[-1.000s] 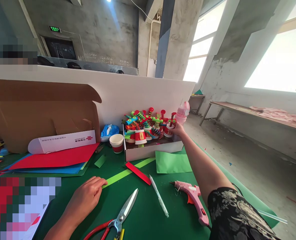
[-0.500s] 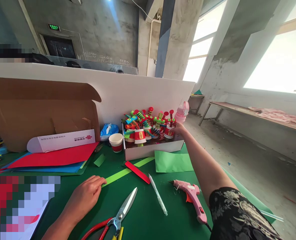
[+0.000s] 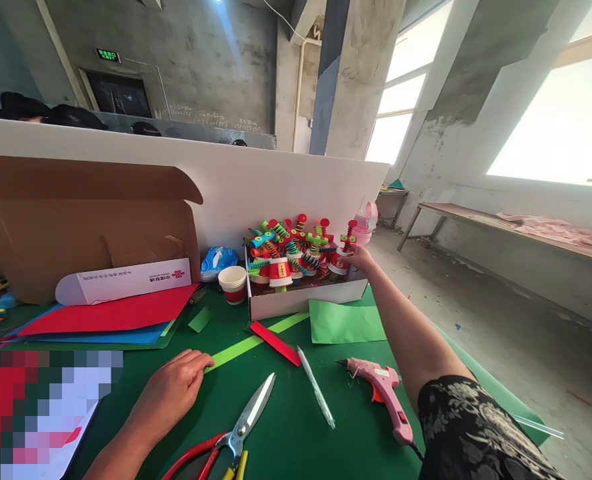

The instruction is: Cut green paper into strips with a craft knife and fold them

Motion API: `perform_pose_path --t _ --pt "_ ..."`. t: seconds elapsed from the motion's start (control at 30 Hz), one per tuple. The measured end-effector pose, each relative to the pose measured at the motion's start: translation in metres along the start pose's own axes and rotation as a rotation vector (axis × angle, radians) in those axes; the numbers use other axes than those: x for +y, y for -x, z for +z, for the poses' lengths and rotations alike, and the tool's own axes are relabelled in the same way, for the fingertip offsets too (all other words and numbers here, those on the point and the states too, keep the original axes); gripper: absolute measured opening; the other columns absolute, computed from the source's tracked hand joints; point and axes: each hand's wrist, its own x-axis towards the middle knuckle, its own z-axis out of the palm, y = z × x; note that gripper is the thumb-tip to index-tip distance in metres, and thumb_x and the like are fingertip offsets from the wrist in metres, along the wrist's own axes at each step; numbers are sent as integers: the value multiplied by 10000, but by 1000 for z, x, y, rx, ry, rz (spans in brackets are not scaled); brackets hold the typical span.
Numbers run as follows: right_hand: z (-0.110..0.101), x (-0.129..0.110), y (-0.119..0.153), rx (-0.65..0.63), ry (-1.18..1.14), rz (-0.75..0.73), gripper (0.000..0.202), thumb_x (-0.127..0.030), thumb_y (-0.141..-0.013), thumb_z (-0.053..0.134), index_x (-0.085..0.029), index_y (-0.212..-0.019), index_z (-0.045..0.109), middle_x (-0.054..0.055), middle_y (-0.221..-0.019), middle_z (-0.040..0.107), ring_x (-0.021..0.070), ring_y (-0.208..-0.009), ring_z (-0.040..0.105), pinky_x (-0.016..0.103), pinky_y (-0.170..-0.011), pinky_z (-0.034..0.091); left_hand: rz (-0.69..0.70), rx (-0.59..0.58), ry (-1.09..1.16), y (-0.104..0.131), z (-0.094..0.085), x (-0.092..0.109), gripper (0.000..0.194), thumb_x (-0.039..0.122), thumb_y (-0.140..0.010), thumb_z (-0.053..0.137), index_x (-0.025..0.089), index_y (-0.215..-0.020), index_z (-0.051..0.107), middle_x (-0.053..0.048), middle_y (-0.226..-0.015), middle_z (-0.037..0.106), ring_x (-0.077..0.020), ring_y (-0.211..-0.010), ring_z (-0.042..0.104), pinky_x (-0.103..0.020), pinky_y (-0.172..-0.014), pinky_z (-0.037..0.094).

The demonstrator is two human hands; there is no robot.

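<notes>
My left hand rests on the table with its fingers closed on the near end of a light green paper strip. Farther off, my right hand reaches to the right end of a white box. Its fingers close on a paper cup figure, a red and white cup with a red and green head on a spring, which tilts slightly. Several similar cup figures with coiled paper arms crowd the box. A red paper strip lies across the green one.
Near me lie scissors, a white pen and a pink glue gun. Green paper lies before the box, stacked paper cups to its left. A brown cardboard box and a pink bottle stand at the back.
The cup figure in my right hand has shifted a little to the right and tilted, away from the other figures. My left hand and the green strip have stayed in place.
</notes>
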Motion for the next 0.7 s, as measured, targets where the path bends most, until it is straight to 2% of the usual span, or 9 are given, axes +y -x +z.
perform_pose_path --t 0.1,0.4,0.7 --pt "-2 2 0 -13 -6 37 312 -362 -960 599 -163 -1199 609 82 -1193 635 207 -1001 647 411 -853 563 1 4 -1 0 0 -1 407 210 -922 293 241 -859 693 -35 -859 709 -185 -821 670 -270 -696 515" --pt "3 7 0 -17 -43 79 359 -354 -952 610 -172 -1260 576 97 -1269 595 232 -1074 622 447 -896 546 -6 -2 -7 0 3 -3 403 216 -926 286 244 -868 684 -34 -853 692 -173 -795 668 -245 -674 496" --pt "7 10 -9 -49 -59 106 357 -359 -953 609 -170 -1254 579 94 -1255 601 229 -1060 627 442 -887 550 7 4 5 -1 2 -3 389 214 -921 309 245 -858 691 -32 -842 698 -171 -786 666 -237 -685 503"
